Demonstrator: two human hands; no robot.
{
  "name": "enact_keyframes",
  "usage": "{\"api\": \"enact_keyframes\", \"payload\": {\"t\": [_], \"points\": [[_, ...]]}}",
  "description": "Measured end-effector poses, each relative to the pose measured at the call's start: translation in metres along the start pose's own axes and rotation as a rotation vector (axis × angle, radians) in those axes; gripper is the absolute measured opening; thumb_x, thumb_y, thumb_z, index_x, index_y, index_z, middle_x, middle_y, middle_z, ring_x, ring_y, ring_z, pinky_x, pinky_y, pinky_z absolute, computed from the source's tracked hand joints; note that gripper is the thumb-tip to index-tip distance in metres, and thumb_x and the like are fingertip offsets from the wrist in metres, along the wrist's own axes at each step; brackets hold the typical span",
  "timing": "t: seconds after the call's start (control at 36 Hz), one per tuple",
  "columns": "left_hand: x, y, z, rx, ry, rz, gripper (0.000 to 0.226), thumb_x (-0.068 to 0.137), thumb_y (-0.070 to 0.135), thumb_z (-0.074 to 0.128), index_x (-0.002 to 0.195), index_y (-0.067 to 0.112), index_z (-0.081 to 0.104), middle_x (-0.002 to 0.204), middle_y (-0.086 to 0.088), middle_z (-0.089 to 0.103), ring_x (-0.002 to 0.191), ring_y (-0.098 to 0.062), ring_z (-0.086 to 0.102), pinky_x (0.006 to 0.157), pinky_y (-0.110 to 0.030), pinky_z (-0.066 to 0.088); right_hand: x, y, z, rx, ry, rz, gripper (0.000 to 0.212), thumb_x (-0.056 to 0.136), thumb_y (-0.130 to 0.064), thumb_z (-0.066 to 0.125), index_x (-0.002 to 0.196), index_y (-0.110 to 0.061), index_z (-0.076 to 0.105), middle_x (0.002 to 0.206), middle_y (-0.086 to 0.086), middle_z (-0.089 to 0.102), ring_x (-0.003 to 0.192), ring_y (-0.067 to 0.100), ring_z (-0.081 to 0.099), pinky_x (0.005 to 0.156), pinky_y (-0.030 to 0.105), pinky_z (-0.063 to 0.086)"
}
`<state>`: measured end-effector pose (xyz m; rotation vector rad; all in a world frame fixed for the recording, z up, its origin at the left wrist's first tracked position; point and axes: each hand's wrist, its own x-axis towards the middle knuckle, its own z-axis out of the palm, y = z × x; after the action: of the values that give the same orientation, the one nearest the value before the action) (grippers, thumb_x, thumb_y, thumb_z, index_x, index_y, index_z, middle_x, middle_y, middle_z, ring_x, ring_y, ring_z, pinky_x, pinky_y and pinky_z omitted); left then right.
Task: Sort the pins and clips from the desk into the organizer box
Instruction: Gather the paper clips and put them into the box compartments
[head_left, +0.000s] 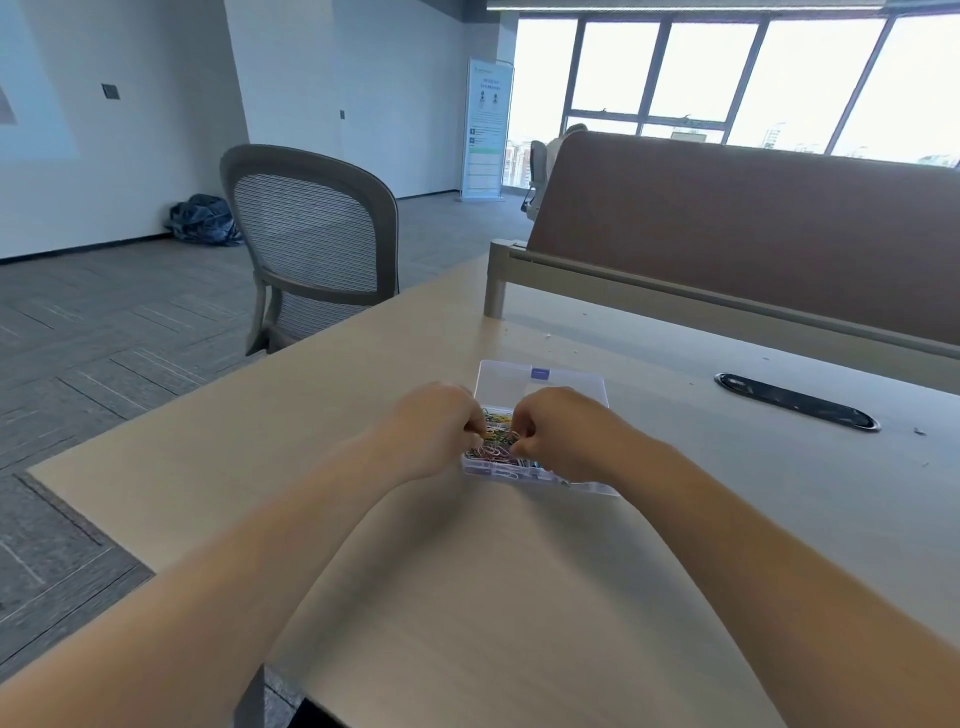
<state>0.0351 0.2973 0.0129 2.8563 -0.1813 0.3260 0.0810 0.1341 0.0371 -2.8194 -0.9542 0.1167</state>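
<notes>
A clear plastic organizer box (480, 470) lies on the light wooden desk (467, 571), its lid (519, 382) folded open flat behind it. Several coloured paper clips (497, 449) fill the compartment I can see. My left hand (434, 431) and my right hand (558, 431) both hover over the box with curled fingers, pinching paper clips between fingertips. The right hand covers the box's right part, so its other compartments are hidden.
A brown divider panel (753, 228) on a grey rail runs along the desk's far side. A black cable grommet (797, 401) sits in the desk at the right. A grey mesh office chair (311, 244) stands beyond the left edge. Small scraps (918, 431) lie near the grommet.
</notes>
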Motion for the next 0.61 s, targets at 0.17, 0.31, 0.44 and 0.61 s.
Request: {"api": "enact_keyframes", "payload": {"t": [0.17,0.31,0.44,0.61], "points": [[-0.0017,-0.0032,0.0002,-0.009,0.000,0.002,0.017,0.087,0.023,0.065,0.101,0.018,0.073,0.098,0.002,0.062,0.091,-0.016,0.056,0.073,-0.025,0.036,0.0046,-0.0039,0.0046,-0.038,-0.002,-0.016,0.022,0.089,-0.028,0.067,0.096,-0.008,0.072,0.093,0.013,0.069,0.084,0.029,0.064,0.071,0.031,0.049],[-0.0017,-0.0063,0.0002,-0.018,-0.016,-0.017,0.018,0.087,0.025,0.065,0.103,0.020,0.072,0.098,0.002,0.064,0.091,-0.015,0.055,0.077,-0.026,0.041,0.0057,-0.0077,0.0063,-0.058,0.014,-0.027,0.021,0.090,-0.027,0.066,0.099,-0.009,0.072,0.096,0.012,0.067,0.084,0.027,0.062,0.069,0.029,0.045],[-0.0031,-0.0070,-0.0008,-0.026,0.008,-0.007,0.017,0.087,0.025,0.067,0.102,0.020,0.071,0.099,0.004,0.061,0.085,-0.013,0.053,0.072,-0.024,0.038,0.0074,-0.0070,0.0102,-0.040,0.030,-0.035,0.023,0.088,-0.029,0.069,0.104,-0.013,0.072,0.100,0.010,0.068,0.088,0.026,0.063,0.079,0.033,0.052],[-0.0034,-0.0064,-0.0007,-0.021,0.007,-0.001,0.010,0.085,0.021,0.066,0.093,0.019,0.071,0.093,0.007,0.059,0.083,-0.013,0.052,0.069,-0.025,0.035,0.0055,-0.0065,0.0086,-0.052,0.040,-0.047,0.020,0.087,-0.024,0.069,0.104,-0.012,0.071,0.101,0.011,0.067,0.091,0.028,0.062,0.081,0.035,0.052]]}}
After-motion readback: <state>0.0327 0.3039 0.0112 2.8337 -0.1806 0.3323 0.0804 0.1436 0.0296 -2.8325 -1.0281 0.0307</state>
